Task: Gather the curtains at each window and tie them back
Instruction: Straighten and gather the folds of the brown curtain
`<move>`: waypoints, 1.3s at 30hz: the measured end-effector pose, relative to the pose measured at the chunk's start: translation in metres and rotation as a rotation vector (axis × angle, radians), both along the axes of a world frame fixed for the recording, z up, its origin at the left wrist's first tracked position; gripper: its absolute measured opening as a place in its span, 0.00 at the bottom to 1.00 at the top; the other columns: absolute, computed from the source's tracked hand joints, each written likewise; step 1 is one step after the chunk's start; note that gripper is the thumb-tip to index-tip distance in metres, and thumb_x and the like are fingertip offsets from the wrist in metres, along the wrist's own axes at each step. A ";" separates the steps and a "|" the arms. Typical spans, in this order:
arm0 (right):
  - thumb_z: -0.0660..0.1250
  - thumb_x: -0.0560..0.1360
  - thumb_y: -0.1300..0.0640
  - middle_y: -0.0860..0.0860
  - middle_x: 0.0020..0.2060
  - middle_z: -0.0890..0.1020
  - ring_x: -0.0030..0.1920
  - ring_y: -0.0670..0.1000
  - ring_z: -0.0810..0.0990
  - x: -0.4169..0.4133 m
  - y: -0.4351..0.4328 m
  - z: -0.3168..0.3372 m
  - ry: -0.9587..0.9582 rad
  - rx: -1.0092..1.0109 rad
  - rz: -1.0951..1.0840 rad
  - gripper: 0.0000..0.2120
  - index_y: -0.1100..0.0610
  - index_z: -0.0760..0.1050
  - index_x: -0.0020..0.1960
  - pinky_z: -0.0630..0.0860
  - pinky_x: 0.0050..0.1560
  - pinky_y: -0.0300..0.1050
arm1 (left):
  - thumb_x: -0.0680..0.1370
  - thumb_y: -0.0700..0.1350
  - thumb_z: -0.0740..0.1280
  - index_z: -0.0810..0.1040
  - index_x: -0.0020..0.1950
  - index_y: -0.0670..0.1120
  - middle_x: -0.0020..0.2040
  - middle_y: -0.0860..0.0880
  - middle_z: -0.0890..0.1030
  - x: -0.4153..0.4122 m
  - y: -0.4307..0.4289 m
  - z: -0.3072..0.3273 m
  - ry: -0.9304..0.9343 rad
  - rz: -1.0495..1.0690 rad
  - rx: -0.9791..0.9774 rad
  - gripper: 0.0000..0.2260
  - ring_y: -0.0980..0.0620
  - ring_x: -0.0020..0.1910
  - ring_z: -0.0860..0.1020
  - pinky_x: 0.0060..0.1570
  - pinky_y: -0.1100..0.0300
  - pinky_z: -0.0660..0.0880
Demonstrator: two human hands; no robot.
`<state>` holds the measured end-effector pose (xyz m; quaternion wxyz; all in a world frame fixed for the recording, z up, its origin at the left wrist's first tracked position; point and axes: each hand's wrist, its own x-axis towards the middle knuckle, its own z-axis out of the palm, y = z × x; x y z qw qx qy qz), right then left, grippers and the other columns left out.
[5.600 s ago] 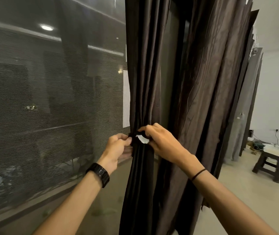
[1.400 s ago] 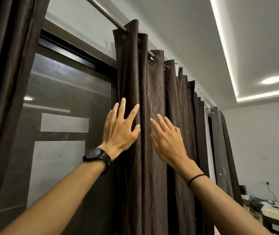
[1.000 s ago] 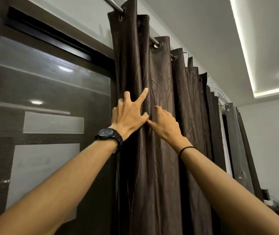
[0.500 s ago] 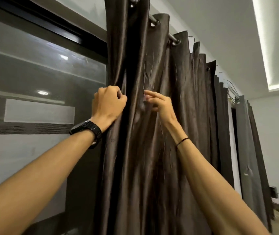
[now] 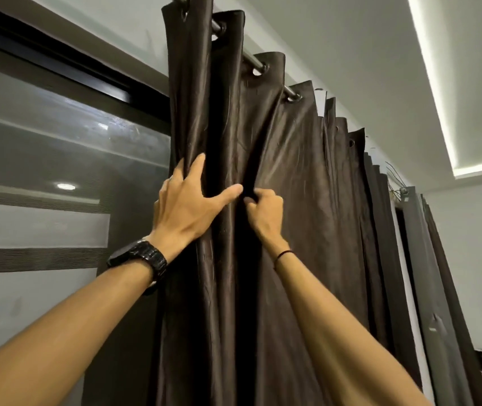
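Observation:
A dark brown eyelet curtain (image 5: 298,171) hangs in folds from a metal rod (image 5: 253,62) beside the window. My left hand (image 5: 188,203), with a black watch on the wrist, wraps over the curtain's left-most folds: thumb stretched across the front, fingers tucked behind the edge. My right hand (image 5: 264,213) is closed, pinching a fold just right of my left thumb. Both hands are raised high, well below the rod. No tie-back is in sight.
The dark window glass (image 5: 66,177) with its black frame fills the left. A second, grey-brown curtain (image 5: 427,273) hangs further right along the wall. A lit ceiling recess (image 5: 439,92) runs overhead. Some clutter shows at the bottom right corner.
Earlier both hands fastened a tie on another curtain bundle. Since then they rose to this curtain's upper folds. In the last half second my left hand opened over the edge and my right hand pinched closer.

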<state>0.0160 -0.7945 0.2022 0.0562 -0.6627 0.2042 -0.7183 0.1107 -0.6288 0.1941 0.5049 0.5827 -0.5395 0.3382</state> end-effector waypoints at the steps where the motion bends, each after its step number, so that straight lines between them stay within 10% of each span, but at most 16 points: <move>1: 0.68 0.72 0.62 0.63 0.37 0.84 0.39 0.56 0.83 0.011 0.026 0.002 -0.009 -0.132 0.046 0.07 0.65 0.79 0.38 0.67 0.37 0.48 | 0.71 0.77 0.61 0.59 0.83 0.56 0.82 0.42 0.64 0.005 -0.001 0.002 0.043 -0.070 0.001 0.45 0.38 0.78 0.65 0.75 0.42 0.65; 6: 0.65 0.71 0.66 0.61 0.29 0.81 0.28 0.51 0.72 0.033 0.115 0.013 0.169 -0.478 0.183 0.10 0.60 0.73 0.32 0.72 0.30 0.53 | 0.80 0.67 0.59 0.63 0.82 0.54 0.79 0.45 0.69 0.029 0.007 0.005 0.214 -0.374 -0.173 0.34 0.47 0.78 0.67 0.67 0.61 0.62; 10: 0.62 0.76 0.44 0.51 0.39 0.83 0.41 0.51 0.79 0.006 0.079 -0.001 0.241 -0.440 0.020 0.16 0.55 0.81 0.43 0.77 0.45 0.55 | 0.74 0.67 0.66 0.65 0.81 0.55 0.79 0.46 0.70 0.024 0.012 0.006 0.136 -0.342 -0.130 0.38 0.47 0.77 0.68 0.71 0.55 0.66; 13: 0.62 0.74 0.31 0.48 0.63 0.74 0.64 0.52 0.70 -0.020 0.040 -0.019 -0.006 -0.277 -0.109 0.25 0.45 0.78 0.63 0.66 0.62 0.52 | 0.70 0.69 0.69 0.65 0.80 0.56 0.77 0.47 0.72 0.013 0.005 0.008 0.045 -0.272 -0.107 0.41 0.45 0.76 0.70 0.74 0.47 0.68; 17: 0.62 0.73 0.28 0.53 0.71 0.68 0.70 0.58 0.67 -0.051 -0.009 -0.035 -0.276 0.139 -0.173 0.39 0.48 0.65 0.76 0.67 0.67 0.64 | 0.71 0.65 0.74 0.61 0.82 0.58 0.80 0.47 0.66 0.001 -0.002 0.007 0.027 -0.200 -0.074 0.43 0.40 0.78 0.66 0.76 0.41 0.65; 19: 0.71 0.73 0.35 0.53 0.67 0.73 0.66 0.56 0.73 -0.059 -0.026 -0.046 -0.210 0.272 -0.052 0.41 0.53 0.63 0.78 0.72 0.67 0.56 | 0.71 0.64 0.75 0.56 0.83 0.60 0.84 0.45 0.57 -0.003 -0.004 0.003 -0.004 -0.193 -0.026 0.46 0.40 0.82 0.58 0.79 0.41 0.59; 22: 0.75 0.75 0.52 0.44 0.46 0.82 0.49 0.47 0.82 -0.060 -0.029 -0.060 -0.051 0.207 0.016 0.16 0.54 0.79 0.61 0.75 0.48 0.31 | 0.71 0.62 0.76 0.48 0.83 0.65 0.86 0.45 0.46 -0.003 -0.007 -0.003 -0.042 -0.181 0.024 0.49 0.39 0.84 0.45 0.81 0.39 0.51; 28: 0.68 0.75 0.66 0.46 0.57 0.86 0.55 0.42 0.83 -0.012 0.001 -0.054 0.177 -0.006 0.051 0.23 0.51 0.78 0.69 0.78 0.60 0.36 | 0.73 0.46 0.73 0.46 0.82 0.67 0.86 0.45 0.44 0.012 -0.006 -0.007 -0.032 -0.186 0.031 0.48 0.38 0.84 0.42 0.79 0.32 0.51; 32: 0.66 0.80 0.61 0.49 0.44 0.85 0.47 0.53 0.85 0.026 0.054 -0.044 0.227 -0.018 0.238 0.06 0.53 0.80 0.53 0.82 0.53 0.54 | 0.72 0.44 0.70 0.48 0.83 0.66 0.86 0.48 0.48 0.033 0.004 -0.010 -0.014 -0.248 0.079 0.46 0.38 0.84 0.49 0.78 0.33 0.57; 39: 0.64 0.74 0.70 0.53 0.52 0.87 0.51 0.53 0.85 0.023 0.114 -0.050 0.281 -0.319 0.154 0.24 0.57 0.78 0.67 0.79 0.51 0.45 | 0.72 0.44 0.65 0.58 0.83 0.58 0.82 0.51 0.64 0.056 0.028 -0.025 0.083 -0.500 -0.015 0.40 0.51 0.81 0.63 0.79 0.46 0.63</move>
